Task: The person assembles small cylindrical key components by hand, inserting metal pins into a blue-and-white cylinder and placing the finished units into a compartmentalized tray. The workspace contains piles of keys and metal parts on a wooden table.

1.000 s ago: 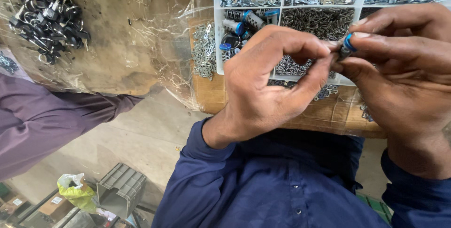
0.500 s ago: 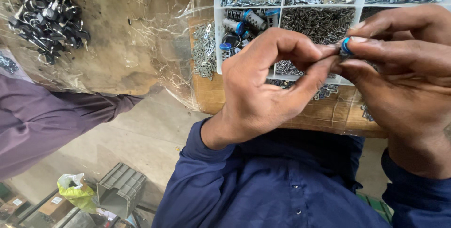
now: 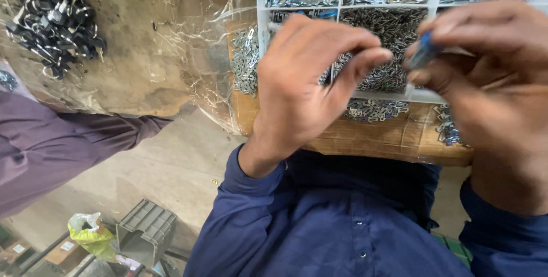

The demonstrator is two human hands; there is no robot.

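Note:
My right hand [image 3: 491, 88] pinches a small blue part [image 3: 425, 51] between thumb and fingertips. My left hand [image 3: 308, 88] hovers just to its left, a small gap away, with thumb and fingers drawn together; I see nothing between them. Both hands are raised over a white divided tray [image 3: 341, 6] whose compartments hold several small metal clips. The left hand hides part of the tray's middle compartments. The blue part is blurred, so its shape is unclear.
The tray rests on a brown cardboard box [image 3: 388, 134] with loose clips along its edge. A pile of black parts [image 3: 54, 23] lies on a plastic-covered table. Another person's purple sleeve [image 3: 45, 151] is at the left. A grey crate [image 3: 145, 231] stands on the floor below.
The two hands were joined at the blue part; now they have come apart, the left letting go while the right keeps it. Both hands look closer to the camera.

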